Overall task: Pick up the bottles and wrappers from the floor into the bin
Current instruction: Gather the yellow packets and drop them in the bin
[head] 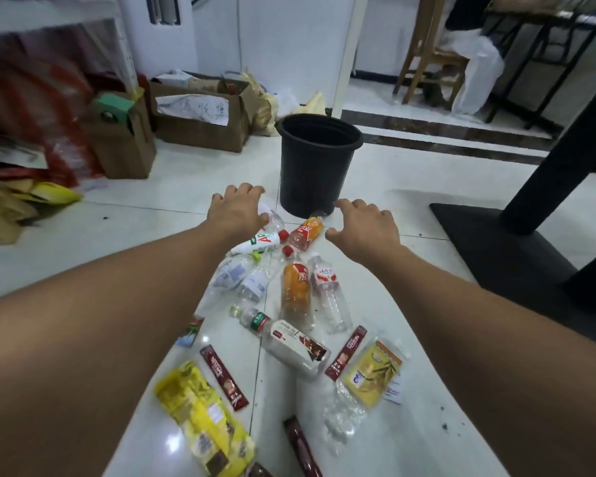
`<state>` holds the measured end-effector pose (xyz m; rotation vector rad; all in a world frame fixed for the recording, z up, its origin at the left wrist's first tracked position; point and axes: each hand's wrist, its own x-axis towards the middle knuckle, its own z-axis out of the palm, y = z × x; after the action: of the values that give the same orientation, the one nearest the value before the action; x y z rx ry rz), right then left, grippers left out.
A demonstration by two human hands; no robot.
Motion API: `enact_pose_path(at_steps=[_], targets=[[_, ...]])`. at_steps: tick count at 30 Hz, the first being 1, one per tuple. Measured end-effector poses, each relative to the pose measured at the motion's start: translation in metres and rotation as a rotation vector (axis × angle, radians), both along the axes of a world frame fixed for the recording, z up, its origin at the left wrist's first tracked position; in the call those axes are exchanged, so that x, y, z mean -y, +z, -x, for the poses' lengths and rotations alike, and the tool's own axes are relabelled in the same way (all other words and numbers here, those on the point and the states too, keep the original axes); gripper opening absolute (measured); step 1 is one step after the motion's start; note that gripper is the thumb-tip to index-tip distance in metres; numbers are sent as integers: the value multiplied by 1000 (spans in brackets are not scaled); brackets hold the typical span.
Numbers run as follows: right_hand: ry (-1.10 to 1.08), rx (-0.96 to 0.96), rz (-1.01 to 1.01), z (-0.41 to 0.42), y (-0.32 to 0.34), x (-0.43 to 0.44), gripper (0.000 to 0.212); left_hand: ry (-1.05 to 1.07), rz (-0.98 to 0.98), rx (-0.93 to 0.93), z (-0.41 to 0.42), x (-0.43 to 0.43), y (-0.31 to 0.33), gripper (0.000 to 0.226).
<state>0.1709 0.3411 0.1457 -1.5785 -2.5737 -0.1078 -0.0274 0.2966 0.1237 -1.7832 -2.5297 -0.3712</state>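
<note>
**Both grips poised over the litter, bin just beyond**

My left grip and right grip reach forward, palms down, with fingers spread and loosely bent. Neither has hold of anything. The left hangs over a clear bottle. The right is just beside the base of an orange-labelled bottle. I cannot tell whether either grip touches its bottle. The black bin stands upright on the white floor, just past both grips. More bottles lie on their sides between my forearms. Nearer me lie the wrappers: a yellow bag, red sachets and a yellow packet. Cardboard boxes stand at far left.
</note>
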Motion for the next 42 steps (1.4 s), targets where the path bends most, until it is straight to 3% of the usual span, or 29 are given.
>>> enact_pose_path(at_steps=[6, 24, 33, 42], targets=[[53, -11, 28, 5, -17, 43, 57, 41, 57, 12, 0, 54, -21, 55], [-179, -22, 135, 5, -93, 143, 54, -174, 207, 62, -32, 128, -118, 54], [-111, 76, 141, 8, -129, 160, 59, -239, 319, -56, -17, 170, -161, 56], [-73, 52, 231, 14, -164, 187, 57, -328, 375, 10, -22, 194, -192, 49]])
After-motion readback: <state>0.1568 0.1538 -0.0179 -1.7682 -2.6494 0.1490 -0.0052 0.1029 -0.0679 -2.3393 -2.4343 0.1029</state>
